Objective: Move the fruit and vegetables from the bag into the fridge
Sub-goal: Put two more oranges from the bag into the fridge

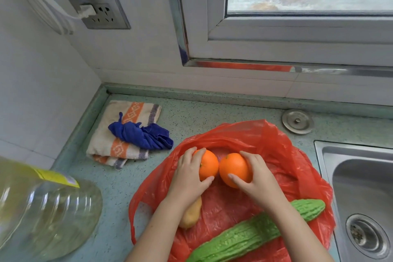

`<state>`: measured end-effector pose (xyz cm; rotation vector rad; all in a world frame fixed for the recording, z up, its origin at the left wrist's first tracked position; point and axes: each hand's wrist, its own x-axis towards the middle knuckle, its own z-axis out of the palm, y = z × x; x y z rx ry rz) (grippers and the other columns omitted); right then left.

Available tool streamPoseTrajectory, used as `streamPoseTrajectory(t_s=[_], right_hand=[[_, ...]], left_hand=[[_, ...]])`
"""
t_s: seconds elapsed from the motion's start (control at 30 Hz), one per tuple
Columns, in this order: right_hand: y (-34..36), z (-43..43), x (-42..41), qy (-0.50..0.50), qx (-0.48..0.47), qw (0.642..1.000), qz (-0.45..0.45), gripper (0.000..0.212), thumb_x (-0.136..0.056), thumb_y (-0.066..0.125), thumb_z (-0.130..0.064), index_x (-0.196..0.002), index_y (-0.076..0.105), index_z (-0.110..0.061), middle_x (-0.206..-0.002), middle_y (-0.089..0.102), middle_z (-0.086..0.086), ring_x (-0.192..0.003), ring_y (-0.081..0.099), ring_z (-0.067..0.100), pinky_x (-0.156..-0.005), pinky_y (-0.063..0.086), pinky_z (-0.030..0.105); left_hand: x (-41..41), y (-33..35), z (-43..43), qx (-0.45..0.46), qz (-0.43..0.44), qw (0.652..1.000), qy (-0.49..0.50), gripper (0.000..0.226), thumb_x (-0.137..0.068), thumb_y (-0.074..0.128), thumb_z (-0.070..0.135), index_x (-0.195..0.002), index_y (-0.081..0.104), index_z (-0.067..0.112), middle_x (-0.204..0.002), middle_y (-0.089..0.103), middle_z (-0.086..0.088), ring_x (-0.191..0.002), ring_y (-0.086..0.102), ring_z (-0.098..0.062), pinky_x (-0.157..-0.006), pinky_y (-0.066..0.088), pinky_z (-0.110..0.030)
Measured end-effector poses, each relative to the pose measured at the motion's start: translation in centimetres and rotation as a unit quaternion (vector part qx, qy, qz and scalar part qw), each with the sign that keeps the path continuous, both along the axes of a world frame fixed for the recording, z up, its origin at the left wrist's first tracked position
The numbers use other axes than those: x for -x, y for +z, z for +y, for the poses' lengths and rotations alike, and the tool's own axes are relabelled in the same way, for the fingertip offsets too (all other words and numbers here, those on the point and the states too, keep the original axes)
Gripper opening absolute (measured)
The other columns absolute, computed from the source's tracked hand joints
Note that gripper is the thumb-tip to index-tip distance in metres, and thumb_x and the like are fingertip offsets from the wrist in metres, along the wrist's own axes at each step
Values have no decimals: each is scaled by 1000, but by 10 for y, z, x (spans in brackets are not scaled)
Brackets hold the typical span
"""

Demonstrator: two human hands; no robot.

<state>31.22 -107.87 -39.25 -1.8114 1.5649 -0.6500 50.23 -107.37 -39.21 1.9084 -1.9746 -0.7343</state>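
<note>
You've got: round bright-orange fruit (208, 167), second round orange fruit (234, 167), bumpy green bitter gourd (251, 238), tan potato (191, 217), translucent red plastic bag (276, 140), speckled pale-green counter (202, 117), cream towel (106, 144) with orange diamond bands.

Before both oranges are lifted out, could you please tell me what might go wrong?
The right hand grips the right orange with its forearm over the bitter gourd; lifting could nudge it toward the sink. The left hand grips the left orange, so nothing steadies the red bag, which could shift.
</note>
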Motion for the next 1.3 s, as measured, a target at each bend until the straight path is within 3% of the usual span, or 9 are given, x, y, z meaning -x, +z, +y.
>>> streamPoseTrajectory(t_s=[0.23, 0.43, 0.7, 0.87, 1.1, 1.3], right_hand=[[-3, 11, 7, 18, -36, 999, -11, 77, -71, 76, -31, -135, 35, -17, -122, 37, -7, -112, 35, 1, -91, 22, 8], [-6, 15, 10, 26, -75, 996, -27, 82, -71, 75, -33, -138, 28, -22, -127, 36, -5, -119, 36, 6, -94, 25, 13], [-2, 24, 13, -18, -53, 997, -58, 77, -68, 78, -28, -132, 36, -20, -120, 38, -6, -111, 38, 5, -90, 26, 12], [18, 39, 18, -48, -36, 994, -94, 75, -67, 79, -27, -129, 37, -25, -120, 39, -6, -111, 42, 8, -95, 41, 29], [56, 79, 30, -75, 5, 988, -133, 73, -67, 80, -29, -125, 35, -34, -123, 40, -7, -109, 47, 8, -92, 43, 29], [85, 136, 34, -119, 33, 981, -150, 74, -62, 83, -32, -120, 37, -41, -120, 44, -14, -105, 51, 5, -84, 46, 25]], left_hand=[[2, 0, 1, -55, 19, 998, -6, 81, -78, 69, 34, -143, 21, 33, -144, 21, 0, -132, 27, -17, -105, 26, -26], [3, -1, 6, -56, 62, 996, 27, 81, -75, 73, 33, -141, 26, 31, -139, 29, 1, -128, 33, -15, -102, 28, -21], [4, 16, 22, -9, 84, 996, 42, 80, -72, 75, 35, -139, 31, 31, -129, 33, 12, -122, 34, -4, -96, 23, -12], [7, 42, 39, 22, 115, 992, 41, 78, -70, 77, 35, -135, 34, 35, -122, 33, 18, -112, 34, 4, -90, 23, -9], [18, 77, 78, 38, 136, 990, 5, 79, -69, 77, 39, -133, 31, 41, -123, 33, 22, -114, 36, 1, -94, 29, -15], [15, 102, 116, 45, 177, 982, -41, 72, -60, 77, 51, -114, 30, 59, -117, 29, 40, -115, 41, -5, -99, 40, -34]])
